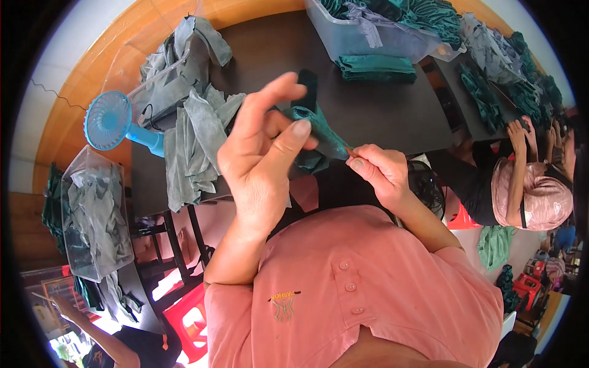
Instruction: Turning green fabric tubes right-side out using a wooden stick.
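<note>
A narrow piece of dark green velvet fabric (329, 138) stretches between my two hands above the table edge. My left hand (261, 144) has its thumb and lower fingers closed on the upper end, while the index finger is raised. There the fabric looks folded open, like a tube. My right hand (383, 175) pinches the tapered lower end. A small reddish-brown bit shows at its fingertips; I cannot make out what it is. Beside my left hand lie loose grey-green velvet strips (195, 147).
A blue handheld fan (109, 121) lies at the left. Clear bins of grey-green (95, 214) and dark green fabric (423, 21) stand around the dark table (374, 122). A folded green stack (376, 68) lies at the back. Other people's arms (518, 144) are at right and lower left.
</note>
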A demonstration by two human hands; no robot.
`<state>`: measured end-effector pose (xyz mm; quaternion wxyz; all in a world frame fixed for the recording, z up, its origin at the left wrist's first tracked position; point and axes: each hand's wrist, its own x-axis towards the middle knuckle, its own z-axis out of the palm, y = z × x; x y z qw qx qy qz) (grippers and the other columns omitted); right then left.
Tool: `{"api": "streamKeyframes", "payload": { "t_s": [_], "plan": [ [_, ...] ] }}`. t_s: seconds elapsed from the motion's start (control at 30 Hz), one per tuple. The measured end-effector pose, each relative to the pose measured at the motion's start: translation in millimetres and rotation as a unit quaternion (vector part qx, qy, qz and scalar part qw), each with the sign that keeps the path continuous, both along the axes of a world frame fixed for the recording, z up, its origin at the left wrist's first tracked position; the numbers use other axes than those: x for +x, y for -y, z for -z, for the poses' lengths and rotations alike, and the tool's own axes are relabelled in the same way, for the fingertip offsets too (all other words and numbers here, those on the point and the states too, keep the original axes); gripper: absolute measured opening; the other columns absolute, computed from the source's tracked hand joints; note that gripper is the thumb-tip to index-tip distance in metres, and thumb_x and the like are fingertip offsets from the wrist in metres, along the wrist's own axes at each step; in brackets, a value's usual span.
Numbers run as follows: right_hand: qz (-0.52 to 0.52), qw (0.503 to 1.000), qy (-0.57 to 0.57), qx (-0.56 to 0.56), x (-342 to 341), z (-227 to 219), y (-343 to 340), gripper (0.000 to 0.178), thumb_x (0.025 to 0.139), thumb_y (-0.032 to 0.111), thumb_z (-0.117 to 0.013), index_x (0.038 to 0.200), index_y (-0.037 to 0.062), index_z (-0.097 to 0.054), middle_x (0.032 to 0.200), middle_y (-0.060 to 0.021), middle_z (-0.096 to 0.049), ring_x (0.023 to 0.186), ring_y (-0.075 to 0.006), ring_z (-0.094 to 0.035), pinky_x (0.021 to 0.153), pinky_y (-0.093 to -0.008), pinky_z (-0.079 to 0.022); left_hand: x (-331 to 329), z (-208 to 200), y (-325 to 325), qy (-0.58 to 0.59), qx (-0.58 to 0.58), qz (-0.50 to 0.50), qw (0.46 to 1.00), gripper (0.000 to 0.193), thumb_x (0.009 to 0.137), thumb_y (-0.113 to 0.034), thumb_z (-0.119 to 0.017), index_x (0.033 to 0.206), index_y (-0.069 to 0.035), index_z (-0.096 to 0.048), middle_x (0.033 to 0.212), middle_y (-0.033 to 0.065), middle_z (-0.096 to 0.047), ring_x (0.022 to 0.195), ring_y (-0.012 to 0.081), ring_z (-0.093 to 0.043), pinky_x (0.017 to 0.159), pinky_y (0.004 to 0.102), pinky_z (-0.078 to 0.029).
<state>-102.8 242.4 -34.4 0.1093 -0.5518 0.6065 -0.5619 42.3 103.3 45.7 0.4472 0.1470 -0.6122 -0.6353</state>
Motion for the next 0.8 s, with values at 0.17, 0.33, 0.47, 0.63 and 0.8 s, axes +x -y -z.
{"api": "streamKeyframes", "payload": {
  "t_s": [0.17,0.33,0.47,0.63,0.8],
  "plan": [
    [0.017,0.999,-0.031,0.002,0,4,-2,0.016,0.093,0.010,-0.060,0.092,-0.0055,-0.063,0.068,-0.0058,-0.061,0.055,-0.0106,-0.053,0.054,-0.0231,-0.043,-6,21,9,-0.037,0.053,0.056,0.996,0.019,0.092,0.003,-0.056,0.108,0.005,-0.065,0.095,0.0054,-0.056,0.074,0.0133,-0.061,0.065,0.0231,-0.050],
    [0.007,0.998,0.060,0.028,6,4,-8,0.015,0.092,0.010,-0.061,0.091,-0.0055,-0.062,0.066,-0.0051,-0.059,0.050,-0.0088,-0.049,0.050,-0.0225,-0.040,-10,31,6,-0.068,0.034,0.058,0.995,0.019,0.092,-0.001,-0.058,0.109,0.004,-0.066,0.094,0.0053,-0.056,0.075,0.0143,-0.061,0.068,0.0240,-0.050],
    [-0.002,0.999,0.028,0.018,1,4,-6,0.015,0.091,0.009,-0.062,0.090,-0.0057,-0.063,0.066,-0.0050,-0.059,0.049,-0.0080,-0.048,0.049,-0.0222,-0.039,-10,34,6,-0.077,0.008,0.058,0.995,0.020,0.092,-0.002,-0.059,0.110,0.003,-0.066,0.096,0.0054,-0.055,0.074,0.0143,-0.061,0.069,0.0245,-0.050],
    [-0.030,0.999,-0.023,-0.031,-9,7,-4,0.013,0.089,0.007,-0.063,0.088,-0.0059,-0.064,0.068,-0.0079,-0.063,0.050,-0.0117,-0.052,0.050,-0.0242,-0.042,-6,33,10,-0.068,-0.042,0.075,0.994,0.020,0.091,-0.003,-0.060,0.109,0.003,-0.067,0.093,0.0048,-0.056,0.073,0.0125,-0.060,0.065,0.0227,-0.050],
    [-0.046,0.998,-0.037,-0.021,-12,-1,-5,0.014,0.089,0.008,-0.063,0.087,-0.0066,-0.064,0.069,-0.0091,-0.063,0.051,-0.0132,-0.054,0.051,-0.0254,-0.043,-4,30,16,-0.033,-0.024,0.149,0.988,0.018,0.088,-0.004,-0.064,0.104,0.002,-0.070,0.085,0.0039,-0.056,0.071,0.0105,-0.059,0.060,0.0210,-0.049]
  ]
}}
